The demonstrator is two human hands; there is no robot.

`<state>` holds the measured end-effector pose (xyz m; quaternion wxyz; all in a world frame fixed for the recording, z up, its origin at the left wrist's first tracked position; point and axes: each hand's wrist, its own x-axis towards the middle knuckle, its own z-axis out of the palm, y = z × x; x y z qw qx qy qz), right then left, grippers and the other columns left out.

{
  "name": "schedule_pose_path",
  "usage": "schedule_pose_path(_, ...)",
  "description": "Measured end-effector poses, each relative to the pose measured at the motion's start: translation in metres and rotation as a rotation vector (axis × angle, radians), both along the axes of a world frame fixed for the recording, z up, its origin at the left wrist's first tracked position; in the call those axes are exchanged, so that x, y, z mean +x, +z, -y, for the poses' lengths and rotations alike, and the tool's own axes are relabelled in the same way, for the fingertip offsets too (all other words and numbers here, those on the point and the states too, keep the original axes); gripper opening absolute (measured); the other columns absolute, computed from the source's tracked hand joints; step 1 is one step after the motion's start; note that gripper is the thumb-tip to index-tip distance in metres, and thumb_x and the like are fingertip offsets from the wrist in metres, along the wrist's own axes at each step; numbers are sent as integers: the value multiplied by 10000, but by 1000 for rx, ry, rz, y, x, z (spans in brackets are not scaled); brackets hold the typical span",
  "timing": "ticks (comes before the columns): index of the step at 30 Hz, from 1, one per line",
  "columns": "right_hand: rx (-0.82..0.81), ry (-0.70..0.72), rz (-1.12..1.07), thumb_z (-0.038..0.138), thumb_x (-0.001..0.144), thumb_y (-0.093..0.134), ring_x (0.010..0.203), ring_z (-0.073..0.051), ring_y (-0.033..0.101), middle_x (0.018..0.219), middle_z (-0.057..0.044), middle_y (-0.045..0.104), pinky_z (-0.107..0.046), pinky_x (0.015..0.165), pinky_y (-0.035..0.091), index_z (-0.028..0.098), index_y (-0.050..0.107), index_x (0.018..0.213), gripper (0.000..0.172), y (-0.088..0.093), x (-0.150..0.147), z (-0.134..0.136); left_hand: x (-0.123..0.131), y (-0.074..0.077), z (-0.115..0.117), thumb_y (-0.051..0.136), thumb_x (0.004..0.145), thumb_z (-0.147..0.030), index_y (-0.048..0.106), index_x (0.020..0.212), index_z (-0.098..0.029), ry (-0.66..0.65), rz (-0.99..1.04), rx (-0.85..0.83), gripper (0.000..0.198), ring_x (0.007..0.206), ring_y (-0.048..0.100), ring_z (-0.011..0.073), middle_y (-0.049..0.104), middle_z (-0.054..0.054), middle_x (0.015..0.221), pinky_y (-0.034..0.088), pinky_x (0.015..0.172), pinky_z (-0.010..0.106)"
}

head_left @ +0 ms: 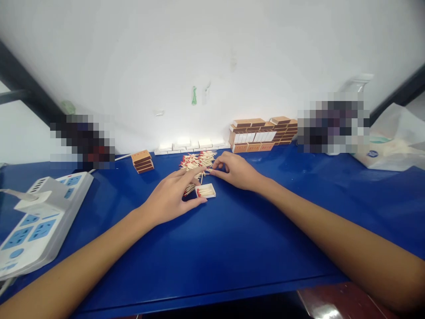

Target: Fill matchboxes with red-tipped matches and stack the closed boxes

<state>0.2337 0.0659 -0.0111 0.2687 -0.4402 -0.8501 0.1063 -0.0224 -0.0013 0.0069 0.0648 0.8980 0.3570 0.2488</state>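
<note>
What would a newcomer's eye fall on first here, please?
A loose pile of red-tipped matches lies on the blue table, where both hands meet: the left hand touches a small open tray of matches, the right hand the pile's edge. Behind, matchboxes stand stacked; a white power strip lies far left.

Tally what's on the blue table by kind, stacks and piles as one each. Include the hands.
Hands: 2 (left hand, right hand)
Loose match pile: 1
Open tray of matches: 1
Brown matchbox stacks: 2 (small stack, large stack)
Row of white trays: 1
Power strip: 1
Plastic bag: 1
Total: 9
</note>
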Motion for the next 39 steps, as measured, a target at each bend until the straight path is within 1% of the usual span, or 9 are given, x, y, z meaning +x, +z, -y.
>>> schedule_pose_path(3, -39, -24, 37, 304, 962, 677, 764, -146, 560, 957, -48, 629, -275, 709, 404, 172, 665, 895, 148, -1, -4, -1, 0, 0, 0, 755, 902, -423, 396, 1526, -281, 12, -4, -2, 734, 1204, 635, 276, 746, 39, 1152, 518, 1045, 476)
schedule_pose_path(7, -86, -78, 150, 275, 1015, 596, 837, -175, 585, 1006, -74, 611, -297, 753, 424, 163, 628, 920, 151, 6, -6, 5, 0, 2, 1, 738, 911, -429, 395, 1537, -279, 15, -16, -6, 729, 1162, 654, 274, 749, 46, 1129, 543, 1001, 466)
schedule_pose_path(11, -145, -67, 199, 296, 1035, 560, 841, -183, 592, 1018, -78, 595, -308, 753, 437, 169, 606, 938, 166, 11, -2, 9, 1, 4, 2, 729, 921, -421, 388, 1540, -295, 6, -12, -3, 718, 1145, 659, 274, 746, 48, 1137, 547, 987, 471)
schedule_pose_path(21, -154, -24, 180, 302, 1048, 522, 805, -179, 564, 1011, -80, 588, -308, 728, 428, 188, 531, 923, 169, 13, 1, 16, 0, 2, 1, 714, 931, -431, 380, 1540, -282, 4, -33, 19, 711, 1162, 652, 275, 737, 52, 1157, 550, 992, 457)
schedule_pose_path(25, -107, -15, 104, 262, 1040, 509, 801, -178, 549, 991, -64, 613, -296, 699, 393, 203, 498, 942, 114, 18, 0, 21, 1, 3, 0, 711, 929, -448, 387, 1540, -279, 15, -42, 33, 713, 1138, 661, 281, 708, 78, 1223, 564, 956, 452)
schedule_pose_path(28, -86, -17, 68, 258, 1033, 515, 769, -172, 527, 946, -48, 629, -293, 671, 360, 205, 502, 955, 95, 21, 0, 23, 0, 3, 0, 714, 928, -442, 381, 1545, -284, 21, -43, 25, 719, 1128, 662, 274, 710, 72, 1205, 567, 947, 439)
schedule_pose_path(33, -68, 72, -3, 250, 1021, 544, 778, -160, 537, 932, -36, 645, -286, 686, 364, 203, 528, 947, 89, 23, -4, 28, -4, 3, -4, 719, 922, -448, 385, 1544, -272, 56, -46, 36, 727, 1146, 647, 276, 717, 72, 1195, 550, 972, 446)
schedule_pose_path(36, -60, 170, -52, 261, 1017, 567, 786, -150, 550, 923, -30, 651, -278, 706, 382, 197, 558, 938, 102, 26, -8, 33, -5, 3, -6, 712, 925, -461, 379, 1548, -260, 73, -48, 48, 734, 1181, 631, 285, 711, 84, 1233, 540, 987, 456)
schedule_pose_path(39, -97, 277, -75, 246, 1004, 603, 757, -132, 546, 894, -12, 652, -265, 709, 391, 191, 591, 927, 96, 29, -11, 39, -6, 3, -8, 708, 929, -462, 381, 1547, -261, 91, -42, 43, 727, 1176, 631, 283, 713, 84, 1221, 541, 982, 452)
